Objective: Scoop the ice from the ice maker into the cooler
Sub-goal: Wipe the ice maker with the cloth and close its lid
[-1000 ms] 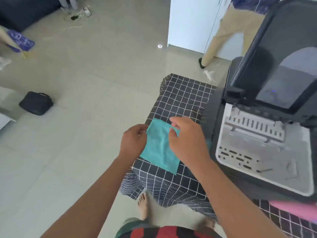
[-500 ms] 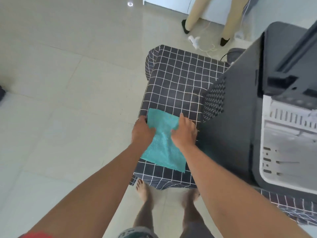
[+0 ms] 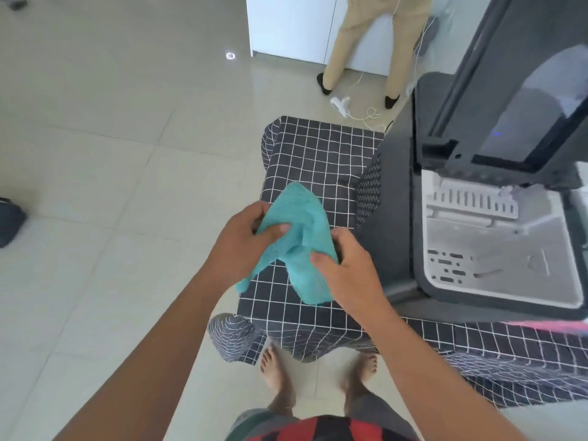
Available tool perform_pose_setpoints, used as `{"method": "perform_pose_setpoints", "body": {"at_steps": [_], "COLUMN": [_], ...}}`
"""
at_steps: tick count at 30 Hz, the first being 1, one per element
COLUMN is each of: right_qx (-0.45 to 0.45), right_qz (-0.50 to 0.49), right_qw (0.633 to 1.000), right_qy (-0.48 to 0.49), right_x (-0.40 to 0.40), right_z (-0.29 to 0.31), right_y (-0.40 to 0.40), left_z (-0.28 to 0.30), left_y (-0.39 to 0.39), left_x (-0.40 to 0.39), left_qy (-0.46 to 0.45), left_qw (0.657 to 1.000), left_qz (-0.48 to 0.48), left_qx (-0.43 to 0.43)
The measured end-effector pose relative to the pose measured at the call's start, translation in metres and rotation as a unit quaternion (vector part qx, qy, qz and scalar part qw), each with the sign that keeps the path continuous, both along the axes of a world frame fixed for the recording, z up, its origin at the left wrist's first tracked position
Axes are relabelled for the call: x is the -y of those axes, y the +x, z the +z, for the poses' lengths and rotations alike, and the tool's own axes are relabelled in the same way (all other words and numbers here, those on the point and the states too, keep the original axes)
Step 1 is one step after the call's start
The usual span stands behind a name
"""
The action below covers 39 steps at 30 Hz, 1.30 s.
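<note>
Floor bag: dark, at the far left edge of the tiled floor, well apart from the ice maker.
Left hand: left of the ice maker, over the checked cloth; fingers and thumb curled round the teal cloth's left part, gripping it.
Teal cloth: bunched and lifted between the 2 hands, hanging above the checked cloth, just left of the ice maker's side wall – not touching it.
Right hand: beside the ice maker's left wall; thumb and fingers pinching the teal cloth's right fold.
Checked cloth: dark with a white grid, covering the surface under and to the left of the ice maker.
Second person: legs in tan trousers, standing behind the ice maker, near a white cord on the floor.
Ice maker: dark body, lid raised upright, white basket exposed inside; no ice cubes visible in it – blur makes certainty hard.
Cooler: not in view.
Scoop: not in view.
Progress: likely at the tail end or in a wiping pause, judged from the basket looking bare and both hands busy with the cloth; whether any ice remains to move cannot be told.
</note>
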State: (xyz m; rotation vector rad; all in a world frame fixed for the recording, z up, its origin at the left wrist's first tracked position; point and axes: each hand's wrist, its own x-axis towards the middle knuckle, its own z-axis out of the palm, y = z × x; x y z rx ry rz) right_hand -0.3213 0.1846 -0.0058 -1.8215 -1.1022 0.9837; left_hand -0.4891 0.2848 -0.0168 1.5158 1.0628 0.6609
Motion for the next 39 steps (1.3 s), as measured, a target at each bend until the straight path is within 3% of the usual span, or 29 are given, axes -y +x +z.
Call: {"method": "perform_pose_setpoints", "body": {"at_steps": [3,9,15,22,28,33,37,39], "right_qx": [-0.085,-0.098,-0.151,-0.112,-0.052,0.033,0.081,0.021], "right_qz": [-0.019,-0.103,-0.167,-0.235,-0.243,-0.286,-0.155,-0.113], "right_qw": [0.994,0.981,0.963,0.952,0.96,0.949,0.978,0.984], "right_qy": [0.065,0.131,0.151,0.159,0.127,0.13,0.117,0.139], "right_x": [0.02,0.063,0.136,0.218,0.213,0.185,0.16,0.155], "right_z": [0.049,0.12,0.154,0.153,0.115,0.071,0.038,0.028], "right_y": [0.017,0.083,0.166,0.277,0.331,0.322,0.288,0.281], "left_z": [0.052,0.13,0.16,0.141,0.088,0.045,0.034,0.034], "left_y": [0.021,0.099,0.192,0.308,0.348,0.305,0.276,0.268], "left_x": [0.009,0.039,0.089,0.162,0.184,0.187,0.188,0.188], "left_qy": [0.043,0.083,0.093,0.079,0.192,0.315,0.391,0.41], "left_qw": [0.997,0.979,0.968,0.962,0.976,0.937,0.889,0.877], "left_qz": [-0.065,-0.168,-0.223,-0.254,-0.095,-0.01,-0.082,-0.12], "left_qx": [0.027,0.078,0.072,0.066,-0.023,-0.149,-0.225,-0.221]}}
